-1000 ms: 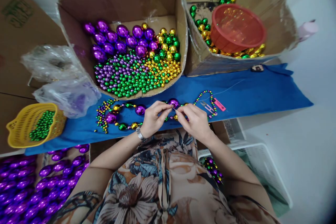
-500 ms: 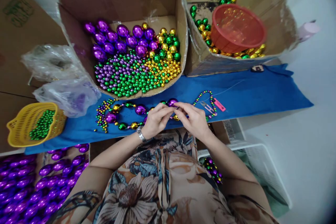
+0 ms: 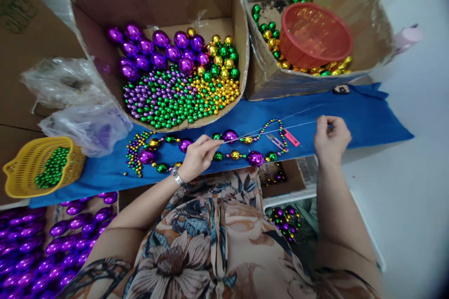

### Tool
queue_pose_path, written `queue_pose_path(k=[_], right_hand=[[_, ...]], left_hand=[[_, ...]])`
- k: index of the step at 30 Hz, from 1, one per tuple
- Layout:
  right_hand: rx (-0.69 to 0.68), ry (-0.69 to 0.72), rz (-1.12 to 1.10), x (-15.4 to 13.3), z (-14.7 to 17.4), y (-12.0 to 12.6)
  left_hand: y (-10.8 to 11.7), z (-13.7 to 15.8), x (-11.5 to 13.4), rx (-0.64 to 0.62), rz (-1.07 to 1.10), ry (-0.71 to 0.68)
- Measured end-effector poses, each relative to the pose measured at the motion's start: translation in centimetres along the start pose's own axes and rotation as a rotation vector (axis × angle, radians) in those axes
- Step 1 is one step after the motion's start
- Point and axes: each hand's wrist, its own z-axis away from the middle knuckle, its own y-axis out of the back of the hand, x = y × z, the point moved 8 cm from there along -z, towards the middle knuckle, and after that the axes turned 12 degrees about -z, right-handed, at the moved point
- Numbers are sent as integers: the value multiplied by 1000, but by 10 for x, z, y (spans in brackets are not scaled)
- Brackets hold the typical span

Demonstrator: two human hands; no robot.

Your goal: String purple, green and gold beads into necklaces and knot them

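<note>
My left hand [image 3: 200, 155] is pinched on a thin pale string [image 3: 277, 128] over the middle of the blue cloth. Out to the right, my right hand [image 3: 331, 136] is closed on the same string, which runs taut between them. Beneath the string lies a necklace [image 3: 255, 158] of purple, green and gold beads in a long loop; my left hand covers part of it. At its right end are pink-handled thread snips [image 3: 276, 141] and a pink tag [image 3: 292, 138]. A heap of small beads [image 3: 135, 149] sits at the necklace's left end.
A cardboard box [image 3: 157, 0] of loose beads stands behind the cloth [image 3: 372, 124]. Another box [image 3: 270, 81] holds a red basin [image 3: 315, 51]. At left are a yellow basket [image 3: 21, 173] of green beads and plastic bags [image 3: 86, 128]. Purple beads [image 3: 70, 247] fill the lower left.
My hands were together over the necklace. My right hand has swung far right, drawing the string tight, while my left hand shifted slightly left. More of the necklace now shows.
</note>
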Motion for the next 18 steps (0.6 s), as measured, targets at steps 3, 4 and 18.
queue_pose_path(k=[3,4,18], right_hand=[[172,-57,53,51,-10,16],[177,-60,80,60,-11,16],[-109,-103,295,15,-14,-17]], left_hand=[[-1,2,-4,-28,-7,16],[-2,2,-4,-41,-10,20],[2,-13,10,-101,36,38]])
